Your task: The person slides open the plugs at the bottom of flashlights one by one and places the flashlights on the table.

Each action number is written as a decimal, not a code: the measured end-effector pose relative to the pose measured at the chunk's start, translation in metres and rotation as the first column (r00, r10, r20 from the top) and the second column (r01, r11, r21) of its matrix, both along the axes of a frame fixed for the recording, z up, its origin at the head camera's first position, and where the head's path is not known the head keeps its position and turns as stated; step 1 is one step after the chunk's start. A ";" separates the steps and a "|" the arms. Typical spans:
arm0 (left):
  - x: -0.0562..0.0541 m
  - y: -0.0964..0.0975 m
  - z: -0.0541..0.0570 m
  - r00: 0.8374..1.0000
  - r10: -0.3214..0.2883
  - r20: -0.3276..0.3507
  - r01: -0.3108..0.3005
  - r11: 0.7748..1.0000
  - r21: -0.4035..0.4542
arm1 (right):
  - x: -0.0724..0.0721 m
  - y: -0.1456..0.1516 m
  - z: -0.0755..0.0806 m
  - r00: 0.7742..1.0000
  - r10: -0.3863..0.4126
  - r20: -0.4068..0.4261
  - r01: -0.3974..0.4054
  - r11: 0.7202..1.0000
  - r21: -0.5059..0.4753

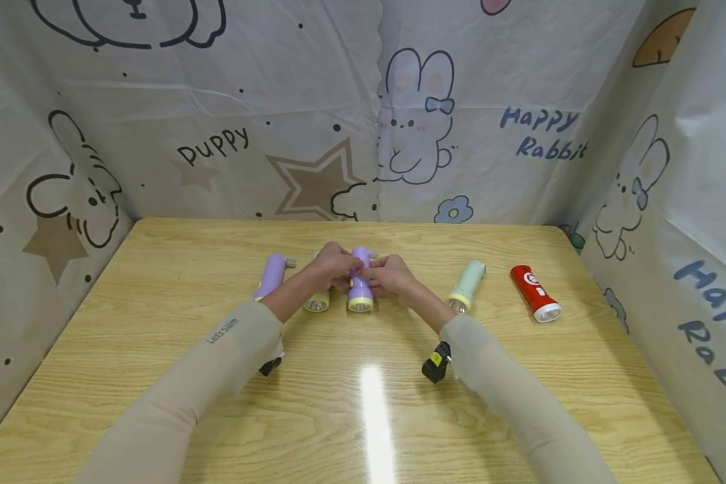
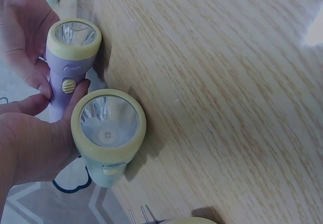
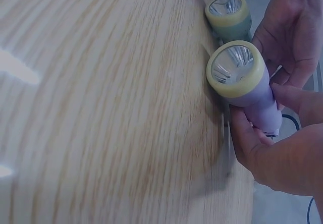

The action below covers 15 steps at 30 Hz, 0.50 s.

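Note:
Both hands hold a purple flashlight point(image 1: 359, 294) with a pale yellow head in the middle of the table. My left hand point(image 1: 337, 264) pinches its body from the left, and the fingers of my right hand point(image 1: 390, 274) grip it from the right. In the left wrist view the flashlight point(image 2: 73, 65) shows a ridged yellow switch between the hands. Its lens points toward me, and metal plug prongs point(image 1: 374, 255) stick out near its far end. A mint-green flashlight point(image 1: 317, 300) lies just left of it, partly hidden under my left hand.
Another purple flashlight point(image 1: 272, 274) with its prongs out lies farther left, partly behind my left forearm. To the right lie a second mint-green flashlight point(image 1: 468, 282) and a red one point(image 1: 534, 292) with a white rim. Printed cloth point(image 1: 314, 87) walls in the wooden table point(image 1: 314, 417).

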<state>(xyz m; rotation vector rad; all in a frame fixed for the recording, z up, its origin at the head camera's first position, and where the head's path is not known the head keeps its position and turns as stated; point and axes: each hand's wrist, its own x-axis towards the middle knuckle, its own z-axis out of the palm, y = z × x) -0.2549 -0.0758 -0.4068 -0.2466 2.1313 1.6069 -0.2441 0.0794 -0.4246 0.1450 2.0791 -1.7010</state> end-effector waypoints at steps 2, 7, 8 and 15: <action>0.000 -0.001 0.000 1.000 -0.001 -0.001 0.001 1.000 -0.001 | 0.000 0.000 0.000 1.000 0.001 -0.001 -0.001 1.000 -0.001; 0.000 -0.002 -0.001 1.000 -0.010 -0.008 0.010 1.000 -0.008 | 0.000 0.001 -0.001 1.000 0.008 0.000 -0.008 1.000 0.007; 0.000 -0.002 -0.001 1.000 -0.013 -0.011 0.013 1.000 -0.012 | 0.000 0.001 -0.001 1.000 0.007 0.000 -0.007 1.000 0.009; 0.000 0.001 0.001 1.000 -0.022 -0.019 0.021 0.999 -0.048 | -0.002 0.002 -0.003 1.000 0.003 0.006 -0.003 1.000 -0.011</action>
